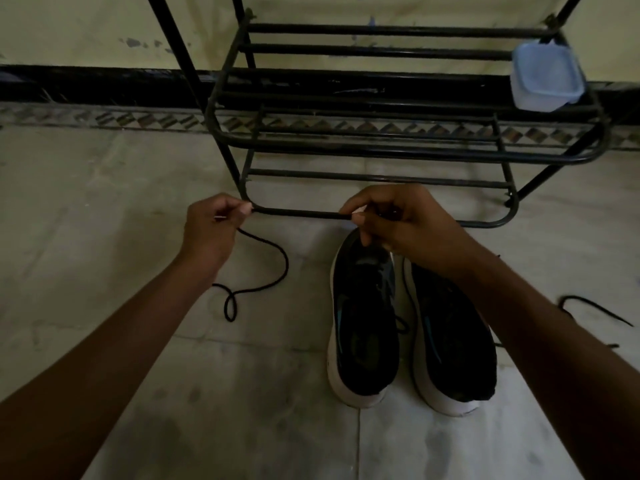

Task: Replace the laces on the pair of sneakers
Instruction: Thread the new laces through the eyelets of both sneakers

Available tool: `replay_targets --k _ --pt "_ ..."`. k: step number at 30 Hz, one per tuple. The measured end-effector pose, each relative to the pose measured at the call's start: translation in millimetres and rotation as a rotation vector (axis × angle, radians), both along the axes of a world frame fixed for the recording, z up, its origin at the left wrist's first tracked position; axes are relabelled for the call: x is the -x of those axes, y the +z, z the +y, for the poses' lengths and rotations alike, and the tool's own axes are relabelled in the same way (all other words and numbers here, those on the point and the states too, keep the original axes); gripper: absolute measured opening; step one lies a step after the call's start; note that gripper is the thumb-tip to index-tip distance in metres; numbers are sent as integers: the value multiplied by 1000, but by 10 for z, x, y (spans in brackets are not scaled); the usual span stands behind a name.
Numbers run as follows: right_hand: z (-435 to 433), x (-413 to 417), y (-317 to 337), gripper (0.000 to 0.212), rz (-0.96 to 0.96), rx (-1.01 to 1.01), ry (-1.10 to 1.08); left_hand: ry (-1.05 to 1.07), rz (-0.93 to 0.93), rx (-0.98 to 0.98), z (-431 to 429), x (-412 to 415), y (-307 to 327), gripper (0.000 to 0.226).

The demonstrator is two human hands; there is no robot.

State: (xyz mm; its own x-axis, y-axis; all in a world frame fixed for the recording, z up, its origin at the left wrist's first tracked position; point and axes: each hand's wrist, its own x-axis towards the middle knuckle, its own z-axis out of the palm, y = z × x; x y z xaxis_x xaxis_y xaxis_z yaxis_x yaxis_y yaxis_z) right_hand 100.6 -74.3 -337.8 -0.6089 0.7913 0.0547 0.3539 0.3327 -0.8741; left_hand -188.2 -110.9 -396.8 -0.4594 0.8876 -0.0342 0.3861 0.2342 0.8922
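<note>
- While the two black sneakers stand side by side on the floor (104,202), toes at 12 o'clock and heels at 6 o'clock, both hands are up by the toes.
- The left hand (214,230) pinches a black shoelace (277,271) between thumb and finger. The rest of the lace hangs down and curls on the floor toward 5 o'clock of that hand.
- The right hand (398,226) pinches something thin too, right over the toe of the left-side sneaker (363,323). I cannot tell if it is the same lace, since a dark bar of the shoe rack (381,147) runs just behind both hands.
- The left-side sneaker lies at 6 o'clock of the right hand, so that hand is nearer. I think the lace tip must go down into its front holes next.
- Another black lace (588,304) lies at 3 o'clock of the right-side sneaker (453,334).
</note>
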Motion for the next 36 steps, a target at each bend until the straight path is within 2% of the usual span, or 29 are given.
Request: replay_targets --k 4,7,9,13,17,21,24,26,28,33,36 --pt "-27 -37 -56 20 141 227 19 139 32 -16 159 184 -171 12" --pt "-53 2 -54 28 183 402 65 56 47 31 190 261 -247 6" --pt "-58 74 -77 33 172 437 96 -10 168 75 75 338 -319 10" --pt "-61 237 -158 26 11 187 69 -92 346 115 -477 484 -454 37" --pt "-109 422 -171 13 -57 75 26 25 406 113 -993 675 -619 29" --pt "-133 518 -269 12 -143 -42 -23 95 528 122 -1255 904 -836 27" --pt "-140 570 -330 9 -195 -102 -50 101 614 147 -1309 946 -953 12" --pt "-148 580 -330 8 -172 -108 -54 83 587 158 -1251 895 -946 12" --pt "-170 581 -299 12 -82 -66 -52 5 481 81 -1172 719 -828 13" --pt "-272 506 -162 20 252 228 -11 -168 201 -67 -1035 -75 -202 15" --pt "-354 438 -91 20 326 246 -32 -262 88 -111 -1045 -397 47 15"
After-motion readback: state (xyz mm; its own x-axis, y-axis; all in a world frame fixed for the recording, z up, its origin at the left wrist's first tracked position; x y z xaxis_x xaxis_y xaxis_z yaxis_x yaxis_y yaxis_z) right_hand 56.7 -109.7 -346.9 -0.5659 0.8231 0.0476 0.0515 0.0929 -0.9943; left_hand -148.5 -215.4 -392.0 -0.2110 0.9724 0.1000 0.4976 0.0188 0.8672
